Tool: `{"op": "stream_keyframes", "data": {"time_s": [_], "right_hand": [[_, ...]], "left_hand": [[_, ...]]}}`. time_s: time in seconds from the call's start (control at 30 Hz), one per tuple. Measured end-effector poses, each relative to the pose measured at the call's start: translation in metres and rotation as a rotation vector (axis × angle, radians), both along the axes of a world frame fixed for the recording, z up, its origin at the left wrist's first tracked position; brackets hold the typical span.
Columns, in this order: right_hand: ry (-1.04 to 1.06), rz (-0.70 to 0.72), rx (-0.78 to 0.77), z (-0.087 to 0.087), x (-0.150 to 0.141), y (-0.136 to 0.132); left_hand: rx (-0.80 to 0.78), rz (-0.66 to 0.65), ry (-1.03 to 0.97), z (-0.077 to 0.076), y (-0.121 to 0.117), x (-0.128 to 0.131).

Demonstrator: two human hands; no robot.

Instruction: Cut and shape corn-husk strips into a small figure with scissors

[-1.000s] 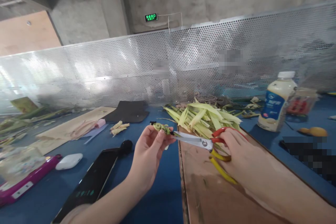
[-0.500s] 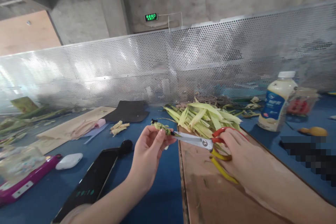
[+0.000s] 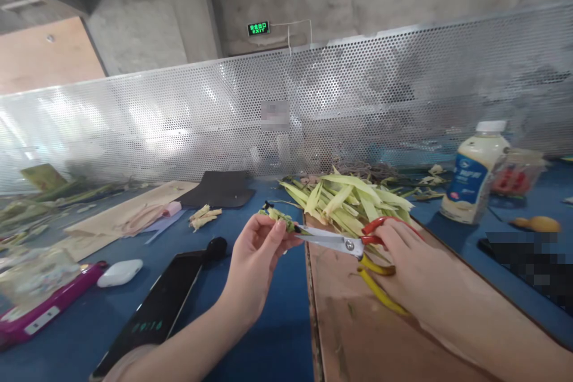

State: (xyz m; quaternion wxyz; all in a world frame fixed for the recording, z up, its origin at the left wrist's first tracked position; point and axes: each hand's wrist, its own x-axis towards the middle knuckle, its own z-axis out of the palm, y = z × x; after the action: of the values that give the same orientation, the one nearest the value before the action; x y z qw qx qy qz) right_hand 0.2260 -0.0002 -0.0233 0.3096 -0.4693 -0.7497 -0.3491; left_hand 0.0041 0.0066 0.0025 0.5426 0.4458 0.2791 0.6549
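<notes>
Between the thumb and fingers of my left hand (image 3: 257, 256) is a small green bundle of plant leaf (image 3: 278, 216) with black bits at its ends. My right hand (image 3: 407, 262) grips a pair of scissors (image 3: 331, 240) by red and yellow handles. The blades point left, and their tips meet the right end of the bundle, by my left fingertips. Whether the tips are closed on it I cannot tell. Behind the scissors, a heap of pale green husk strips (image 3: 344, 197) lies on the far end of a brown board (image 3: 358, 322).
On the blue table (image 3: 273, 340), a phone (image 3: 156, 304), white earphone case (image 3: 120, 273) and purple device (image 3: 54, 304) lie left. A dark sheet (image 3: 219, 189) is farther back. A milk bottle (image 3: 472, 173) and clear tub (image 3: 519, 173) stand right. A perforated metal screen (image 3: 179, 125) runs behind.
Almost nothing differs. The view has shifted very slightly; both hands keep their places, with the scissor tips still at the leaf bundle.
</notes>
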Motion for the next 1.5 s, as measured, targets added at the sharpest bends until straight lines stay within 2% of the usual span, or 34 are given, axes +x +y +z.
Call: {"op": "stream_keyframes", "data": {"time_s": [0.57,0.67,0.87,1.13,1.33,1.5], "right_hand": [[0.004,-0.008,0.008,-0.0053,0.0026,0.0036],[-0.030,-0.005,-0.028,-0.0039,0.0035,0.0023],[-0.052,-0.007,0.014,0.0008,0.0029,0.0000],[-0.003,-0.025,-0.010,-0.0069,0.0031,0.0037],[-0.020,0.014,-0.005,-0.0016,0.0045,0.0007],[-0.034,0.023,-0.125,0.0011,0.0041,-0.0022]], "left_hand": [[-0.041,-0.032,0.031,0.0002,0.0015,-0.0015],[-0.047,-0.041,0.034,-0.0011,0.0013,-0.0017],[-0.060,-0.038,0.041,-0.0010,0.0000,-0.0019],[-0.066,-0.031,0.018,0.0009,-0.0003,-0.0006],[-0.073,-0.028,0.035,0.0019,-0.0023,-0.0016],[-0.072,-0.036,0.030,0.0028,-0.0014,-0.0009]]}}
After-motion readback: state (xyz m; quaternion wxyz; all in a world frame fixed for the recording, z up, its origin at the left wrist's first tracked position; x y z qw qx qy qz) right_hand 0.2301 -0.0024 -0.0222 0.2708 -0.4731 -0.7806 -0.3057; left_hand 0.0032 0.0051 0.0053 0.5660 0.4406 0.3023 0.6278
